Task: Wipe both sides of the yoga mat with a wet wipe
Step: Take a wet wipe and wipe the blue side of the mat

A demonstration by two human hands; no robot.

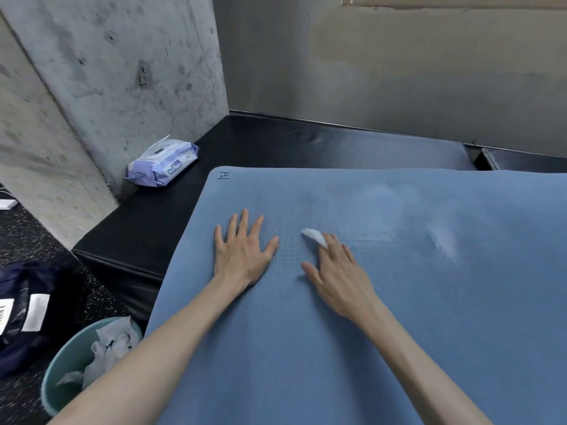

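At about nine o'clock from our hands we see a dark navy fabric bag (pixel 27 308) with white labels lying on the speckled black floor (pixel 36 237), and just below it, toward eight o'clock, a round teal plastic bin (pixel 66 360) holding crumpled white used wipes (pixel 110 345). Up at ten o'clock a pale blue soft pack of wet wipes (pixel 162 162) with a white flip lid sits on the black padded platform (pixel 276 142), tucked against the rough grey concrete wall (pixel 116 72). To the right of the pack the wide blue textured yoga mat (pixel 399 317) lies spread flat over the platform, filling the view from the centre out to three o'clock and down to six o'clock; a small dark handwritten mark (pixel 223 175) sits at its far left corner, around eleven o'clock. Our left hand (pixel 242 253) rests palm down on the mat with all fingers straight and spread, holding nothing. Just beside it, toward three o'clock, our right hand (pixel 340 277) also lies flat on the mat, fingers extended and pointing to eleven o'clock, with the small folded white wet wipe (pixel 314 237) pressed between its fingers and the mat; only the wipe's tip shows past the fingertips, so we cannot tell how much of it lies beneath the hand. Farther right, around two o'clock, paler streaked patches (pixel 445 243) show on the mat's surface. Beyond the mat's far edge, at twelve to one o'clock, a smooth grey-brown wall (pixel 399 72) rises behind the platform.
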